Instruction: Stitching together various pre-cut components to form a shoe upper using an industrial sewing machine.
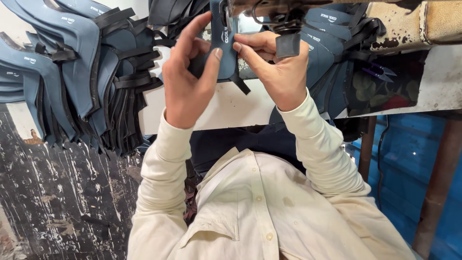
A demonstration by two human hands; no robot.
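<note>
While pinched — blue shoe piece (225, 48) between left hand (185, 82) and right hand (276, 67).

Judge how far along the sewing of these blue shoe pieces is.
Seemingly done: a large stack of blue pieces lies left of the left hand. In hand: both hands, the right hand included, hold one blue piece by the sewing machine. Left: more pieces lie right; count unclear.
</note>
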